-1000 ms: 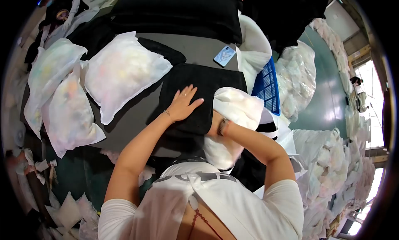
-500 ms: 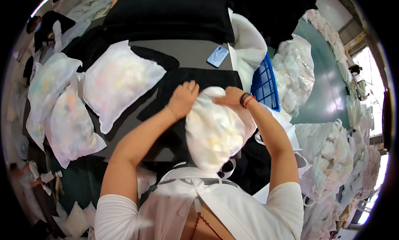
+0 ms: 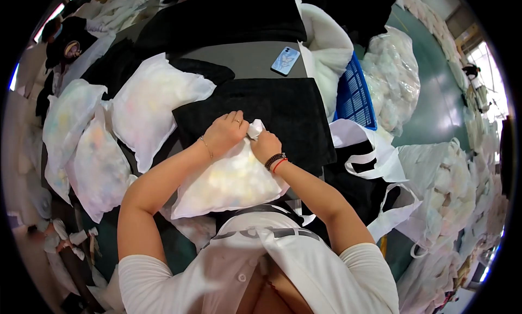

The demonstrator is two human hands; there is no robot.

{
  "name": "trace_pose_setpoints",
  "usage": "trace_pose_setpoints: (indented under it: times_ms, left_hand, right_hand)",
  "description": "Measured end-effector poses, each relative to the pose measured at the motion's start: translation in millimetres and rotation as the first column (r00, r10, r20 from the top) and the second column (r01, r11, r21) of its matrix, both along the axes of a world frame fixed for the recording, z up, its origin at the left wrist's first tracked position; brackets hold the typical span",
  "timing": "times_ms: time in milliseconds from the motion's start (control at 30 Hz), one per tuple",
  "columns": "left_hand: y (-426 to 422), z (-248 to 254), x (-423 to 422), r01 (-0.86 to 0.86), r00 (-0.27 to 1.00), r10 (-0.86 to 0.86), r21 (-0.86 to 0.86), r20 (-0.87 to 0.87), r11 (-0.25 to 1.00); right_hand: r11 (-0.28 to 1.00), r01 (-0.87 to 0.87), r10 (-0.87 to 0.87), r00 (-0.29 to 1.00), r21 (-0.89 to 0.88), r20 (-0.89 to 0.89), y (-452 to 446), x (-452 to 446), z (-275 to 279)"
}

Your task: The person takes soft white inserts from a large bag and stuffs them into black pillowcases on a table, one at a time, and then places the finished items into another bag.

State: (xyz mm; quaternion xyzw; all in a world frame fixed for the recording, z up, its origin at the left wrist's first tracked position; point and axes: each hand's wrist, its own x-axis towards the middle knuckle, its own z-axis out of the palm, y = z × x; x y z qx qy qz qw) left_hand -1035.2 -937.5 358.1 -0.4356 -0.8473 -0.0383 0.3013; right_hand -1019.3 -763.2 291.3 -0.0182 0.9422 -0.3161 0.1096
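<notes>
A plump white cushion insert (image 3: 231,186), its pale, mottled filling showing through, lies at the table's front edge against my body. My left hand (image 3: 227,134) is closed on its upper part. Close beside it, my right hand (image 3: 266,146) is closed around the same insert's gathered top, and a bunched white tip (image 3: 255,129) sticks up between both hands. Just beyond them a flat black cloth piece (image 3: 272,104), like a cushion cover, lies on the table, partly hidden by my hands.
Several stuffed white inserts (image 3: 157,99) lie to the left. A phone (image 3: 285,61) rests on the grey table (image 3: 239,58) near folded black fabric (image 3: 228,20). On the right are a blue basket (image 3: 354,93), white tote bags (image 3: 375,151) and bulky sacks (image 3: 391,77). Another person (image 3: 68,42) is far left.
The insert has swung down and left from an upright hang to lying wide at the table edge. My right hand has moved left and down, near the left hand. More black cloth shows.
</notes>
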Motion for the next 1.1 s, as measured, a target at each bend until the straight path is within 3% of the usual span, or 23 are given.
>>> trace_pose_setpoints:
  times_ms: [67, 133, 200, 233, 267, 300, 333, 400, 433, 533, 567, 600, 633, 667, 700, 733, 767, 800, 867, 900, 1000, 1067, 1100]
  left_hand:
    - [13, 13, 4, 0.023, 0.999, -0.023, -0.009, 0.05, 1.0]
    - [16, 22, 8, 0.038, 0.994, -0.036, -0.018, 0.106, 0.999]
    - [4, 28, 14, -0.132, 0.974, 0.132, -0.014, 0.183, 0.991]
    - [-3, 40, 18, -0.141, 0.973, 0.13, 0.046, 0.191, 0.989]
    - [-9, 39, 17, -0.145, 0.975, 0.135, 0.043, 0.179, 0.989]
    - [-17, 35, 17, -0.162, 0.978, 0.15, 0.078, 0.144, 0.984]
    - [-21, 33, 19, -0.176, 0.98, 0.163, 0.111, 0.114, 0.978]
    - [-21, 40, 23, -0.196, 0.974, 0.18, 0.113, 0.138, 0.974]
    - [-22, 44, 27, -0.256, 0.924, 0.192, 0.161, 0.331, 0.953]
    - [-11, 71, 53, -0.3, 0.811, 0.155, 0.175, 0.564, 0.938]
    - [-3, 76, 65, -0.274, 0.777, 0.119, 0.162, 0.618, 0.948]
    - [3, 64, 75, -0.308, 0.721, 0.163, 0.101, 0.674, 0.946]
    - [11, 52, 78, -0.286, 0.735, 0.144, 0.11, 0.663, 0.952]
    - [20, 40, 79, -0.265, 0.749, 0.125, 0.121, 0.65, 0.957]
    - [25, 30, 74, -0.276, 0.746, 0.131, 0.124, 0.653, 0.953]
    - [29, 20, 63, -0.258, 0.732, 0.129, 0.097, 0.669, 0.961]
    - [33, 8, 50, -0.242, 0.716, 0.125, 0.076, 0.687, 0.967]
    - [38, -5, 37, -0.33, 0.555, 0.319, -0.149, 0.769, 0.932]
    - [45, -19, 6, -0.121, 0.482, 0.572, -0.596, 0.664, 0.794]
    - [41, -55, -1, -0.304, 0.518, 0.439, -0.322, 0.735, 0.897]
    - [65, -58, 3, -0.21, 0.526, 0.451, -0.404, 0.721, 0.891]
    - [63, -42, 25, -0.241, 0.463, 0.231, -0.13, 0.856, 0.962]
    - [56, -10, 40, -0.219, 0.433, 0.102, -0.005, 0.895, 0.976]
  right_hand:
    - [0.998, -0.058, 0.06, 0.995, -0.022, 0.076, -9, 5, 12]
    - [0.859, -0.502, 0.484, 0.859, -0.095, -0.165, -9, 9, 9]
    - [0.763, -0.32, 0.559, 0.763, -0.561, 0.325, 27, -11, 37]
    - [0.361, 0.241, 0.6, 0.679, -0.901, 0.423, 54, -15, 18]
    - [0.302, 0.302, 0.528, 0.737, -0.904, 0.422, 78, -25, 0]
    - [0.668, -0.03, 0.288, 0.932, -0.743, 0.221, 76, -17, -13]
    - [0.928, -0.182, 0.152, 0.981, -0.326, -0.116, 73, 0, -27]
    - [0.956, -0.171, 0.154, 0.984, -0.238, -0.088, 45, 22, -50]
    - [0.932, -0.088, 0.181, 0.954, -0.353, 0.24, 39, 19, -55]
    - [0.891, 0.032, 0.1, 0.959, -0.453, 0.263, 25, 22, -73]
    - [0.521, 0.078, 0.203, 0.956, -0.85, 0.212, 30, 25, -57]
    - [0.746, -0.41, 0.38, 0.909, -0.526, -0.17, 34, 18, -46]
    - [0.484, -0.039, 0.272, 0.956, -0.874, 0.109, 31, 8, -57]
    - [0.108, 0.387, 0.282, 0.871, -0.916, 0.402, 28, 1, -67]
    - [0.115, 0.388, 0.29, 0.867, -0.914, 0.405, 32, 7, -44]
    - [0.605, -0.051, 0.126, 0.992, -0.795, 0.032, 41, 19, 4]
    - [0.914, -0.313, 0.2, 0.901, -0.258, -0.384, 47, 26, 29]
    - [0.772, -0.159, 0.14, 0.987, -0.615, -0.079, 48, 27, 18]
    - [0.88, -0.467, 0.369, 0.791, -0.091, -0.489, 70, 54, 6]
    - [0.865, -0.467, 0.356, 0.83, -0.185, -0.43, 81, 68, 13]
    - [0.874, -0.395, 0.263, 0.874, -0.283, -0.409, 106, 96, 3]
    - [0.85, -0.167, 0.169, 0.985, -0.499, -0.042, 146, 111, -42]
    - [0.872, -0.448, 0.382, 0.875, -0.197, -0.298, 160, 114, -51]
